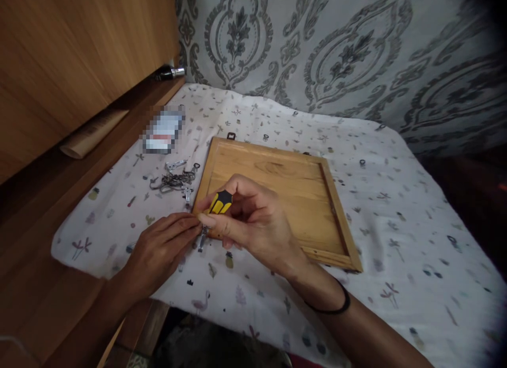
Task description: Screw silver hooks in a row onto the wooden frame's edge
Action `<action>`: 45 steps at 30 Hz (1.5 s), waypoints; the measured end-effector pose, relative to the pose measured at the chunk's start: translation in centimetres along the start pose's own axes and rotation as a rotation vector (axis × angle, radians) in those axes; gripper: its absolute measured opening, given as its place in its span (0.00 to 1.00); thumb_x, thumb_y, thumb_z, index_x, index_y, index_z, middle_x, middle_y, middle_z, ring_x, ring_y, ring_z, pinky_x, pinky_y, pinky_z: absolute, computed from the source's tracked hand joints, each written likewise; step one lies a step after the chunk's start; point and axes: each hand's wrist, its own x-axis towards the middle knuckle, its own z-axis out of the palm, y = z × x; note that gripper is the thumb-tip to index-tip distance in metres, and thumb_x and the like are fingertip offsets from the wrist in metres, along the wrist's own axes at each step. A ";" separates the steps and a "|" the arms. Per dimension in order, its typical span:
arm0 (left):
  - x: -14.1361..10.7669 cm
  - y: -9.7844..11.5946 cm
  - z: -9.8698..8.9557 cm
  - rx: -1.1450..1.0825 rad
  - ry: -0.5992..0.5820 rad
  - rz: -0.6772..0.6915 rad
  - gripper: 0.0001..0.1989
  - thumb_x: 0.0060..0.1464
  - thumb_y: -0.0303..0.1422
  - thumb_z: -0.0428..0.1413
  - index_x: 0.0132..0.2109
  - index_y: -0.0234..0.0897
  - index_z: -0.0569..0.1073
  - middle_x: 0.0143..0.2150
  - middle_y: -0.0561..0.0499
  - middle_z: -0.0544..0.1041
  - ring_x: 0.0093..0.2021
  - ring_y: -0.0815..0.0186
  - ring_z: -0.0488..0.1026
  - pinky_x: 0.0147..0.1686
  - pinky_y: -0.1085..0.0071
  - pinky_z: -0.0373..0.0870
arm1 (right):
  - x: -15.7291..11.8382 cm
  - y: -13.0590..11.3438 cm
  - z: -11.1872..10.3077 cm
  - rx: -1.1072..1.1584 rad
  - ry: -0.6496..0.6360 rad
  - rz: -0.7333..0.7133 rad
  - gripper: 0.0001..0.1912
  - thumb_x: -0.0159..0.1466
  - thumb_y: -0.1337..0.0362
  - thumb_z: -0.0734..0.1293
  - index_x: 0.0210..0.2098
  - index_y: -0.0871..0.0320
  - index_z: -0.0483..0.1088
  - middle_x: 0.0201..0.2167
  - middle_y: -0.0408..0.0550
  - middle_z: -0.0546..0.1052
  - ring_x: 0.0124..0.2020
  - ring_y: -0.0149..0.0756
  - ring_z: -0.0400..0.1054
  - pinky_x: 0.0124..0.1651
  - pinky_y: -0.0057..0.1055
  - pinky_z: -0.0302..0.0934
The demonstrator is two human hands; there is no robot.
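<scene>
A shallow wooden tray-like box [277, 151] with a raised rim lies on the patterned cloth. At its near left corner, my right hand [257, 215] is closed around a screwdriver [222, 201] with a stubby yellow and black handle; its shaft and tip are mostly hidden by the fingers. A small shiny metal latch [202, 240] sits at that corner, below the fingertips. My left hand [158, 246] has its fingers pressed together against the same corner, pinching at the latch, though its thumb is hidden.
Left of the box lie a tangle of dark metal chain [172, 182] and a loose metal latch [187, 195]. Farther back is a blurred phone [164, 129]. A rolled paper [95, 133] rests on the wooden ledge [51, 188], and a patterned wall [285, 51] rises behind.
</scene>
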 end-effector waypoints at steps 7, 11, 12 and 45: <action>-0.3 -0.1 0.1 -0.027 -0.011 -0.013 0.14 0.65 0.22 0.55 0.54 0.36 0.79 0.51 0.44 0.83 0.54 0.57 0.79 0.53 0.59 0.80 | -0.2 0.1 -0.9 0.008 -0.092 -0.088 0.17 0.69 0.53 0.71 0.54 0.50 0.72 0.35 0.41 0.77 0.24 0.27 0.74 0.23 0.24 0.72; -0.5 -0.3 0.2 -0.009 -0.012 -0.005 0.16 0.65 0.21 0.54 0.56 0.34 0.78 0.53 0.42 0.83 0.54 0.57 0.79 0.53 0.58 0.81 | -0.2 0.2 -0.9 0.010 -0.049 -0.107 0.10 0.67 0.55 0.73 0.43 0.54 0.76 0.29 0.39 0.75 0.20 0.24 0.69 0.19 0.20 0.66; -0.5 -0.3 0.3 -0.007 -0.004 0.002 0.16 0.65 0.21 0.54 0.56 0.34 0.78 0.53 0.42 0.83 0.54 0.57 0.79 0.53 0.58 0.81 | -0.2 0.2 -0.8 0.012 -0.031 -0.103 0.11 0.66 0.55 0.74 0.39 0.54 0.75 0.28 0.38 0.75 0.18 0.23 0.66 0.17 0.20 0.64; -0.8 -0.3 0.4 -0.021 -0.027 -0.016 0.14 0.66 0.22 0.54 0.55 0.34 0.78 0.53 0.42 0.83 0.54 0.56 0.78 0.52 0.57 0.80 | -0.4 -0.4 -0.8 0.052 0.018 -0.119 0.14 0.62 0.56 0.78 0.41 0.55 0.76 0.31 0.41 0.78 0.19 0.22 0.67 0.20 0.19 0.66</action>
